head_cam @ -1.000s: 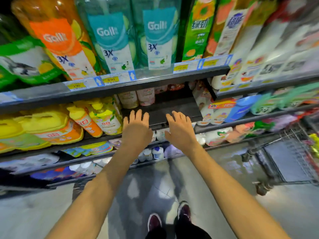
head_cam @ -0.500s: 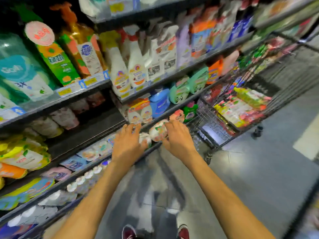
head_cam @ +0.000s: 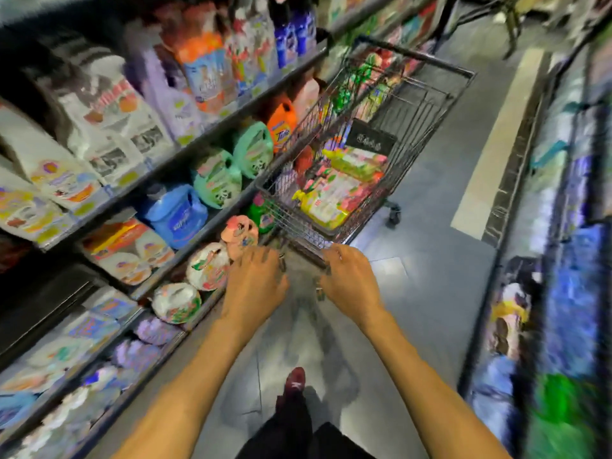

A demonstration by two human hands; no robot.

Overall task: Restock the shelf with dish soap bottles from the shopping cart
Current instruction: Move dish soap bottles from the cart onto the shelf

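The wire shopping cart (head_cam: pixel 427 120) stands in the aisle against the left shelving. Several dish soap bottles (head_cam: pixel 326 207), yellow with pink and green labels, lie piled in its basket. My left hand (head_cam: pixel 255 281) and my right hand (head_cam: pixel 351 283) reach forward side by side, just short of the cart's near end. Both hold nothing, and their fingers are loosely bent. The picture is blurred by motion, so I cannot tell whether the fingertips touch the wire.
The left shelving (head_cam: pixel 212 137) carries green (head_cam: pixel 218 180), blue (head_cam: pixel 175 215) and orange (head_cam: pixel 281 122) detergent jugs and white refill pouches. A second shelf row (head_cam: pixel 563 260) lines the right side. Grey aisle floor (head_cam: pixel 440 266) runs between them, with my shoe (head_cam: pixel 294 382) below.
The view has swung right, from the shelf face to the cart. Both empty hands moved away from the shelf toward the cart's near end.
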